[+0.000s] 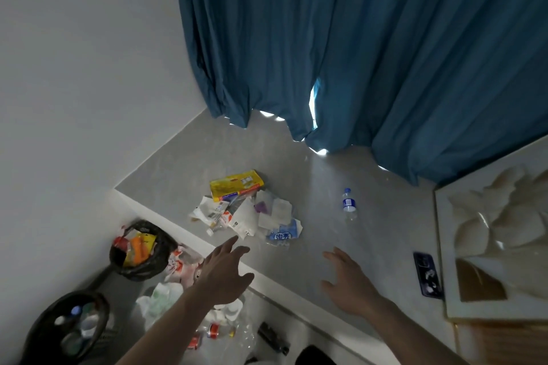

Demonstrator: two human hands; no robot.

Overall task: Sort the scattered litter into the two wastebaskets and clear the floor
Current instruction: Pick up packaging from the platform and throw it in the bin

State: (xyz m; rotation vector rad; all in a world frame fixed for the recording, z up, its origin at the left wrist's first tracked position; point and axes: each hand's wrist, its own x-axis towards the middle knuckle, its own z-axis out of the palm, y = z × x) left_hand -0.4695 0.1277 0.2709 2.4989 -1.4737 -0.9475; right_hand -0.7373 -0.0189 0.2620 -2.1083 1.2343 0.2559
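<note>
Both hands empty, fingers spread: left hand (226, 271) reaches toward litter pile (246, 210) on floor (370, 246), right hand (347, 281) hovers to its right. Bottle (349, 204) lies apart, right of pile. Two black-lined bins at lower left: far bin (139, 249) with wrappers, near bin (71, 326) with bottles. More litter (178, 284) beside bins. Phone (427, 274) on floor at right.

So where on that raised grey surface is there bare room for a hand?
Bare: between the litter pile and water bottle, from the bottle to the phone, and behind the pile toward the curtain. Crowded: the pile itself, and the lower floor beside both wastebaskets.
</note>
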